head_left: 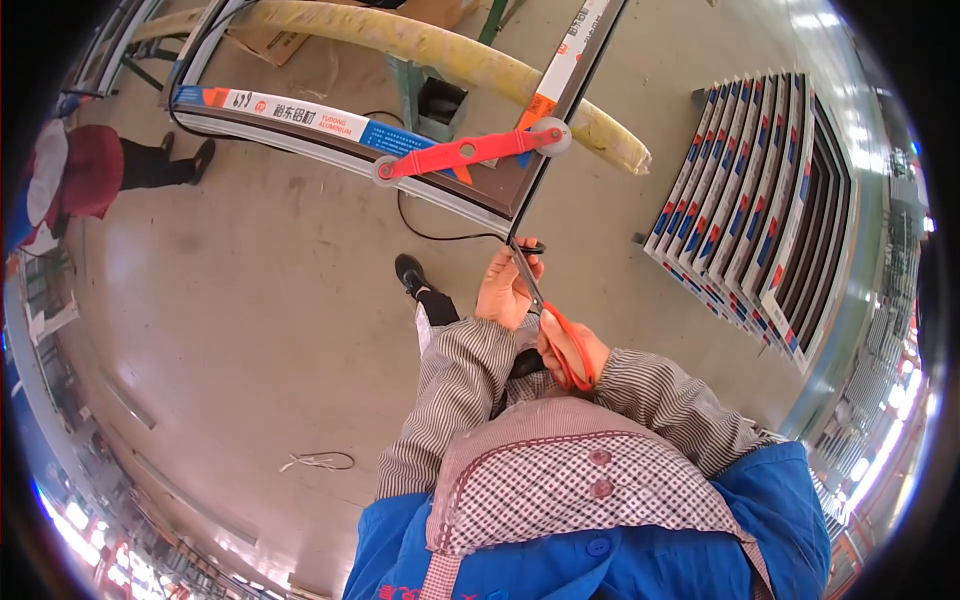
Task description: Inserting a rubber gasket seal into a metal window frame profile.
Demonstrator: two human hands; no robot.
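Closest to my eye is the person's pink-and-brown checked bib with two round buttons, worn over a blue garment with striped grey cuffs. Past it, a pair of scissors with orange-red handles and metal blades sits just off the near right corner of a brown metal frame with white-and-blue printed film. The right hand is closed around the handles; the left hand pinches a thin black flexible strip beside the blades, its fingers drawn narrow. I cannot tell whether the blades have closed on the strip. Across that same corner of the frame lies a flat red bar with a pale round wheel at each end, one wheel by the near edge, the other on the right side. A black cord droops in a loop below the near edge. Under the frame passes a long, yellow-wrapped bar. Off to the right, a row of similar brown-and-white frames leans close together; to the left stands another person in a dark red apron, and a small tangle of cord lies on the floor.
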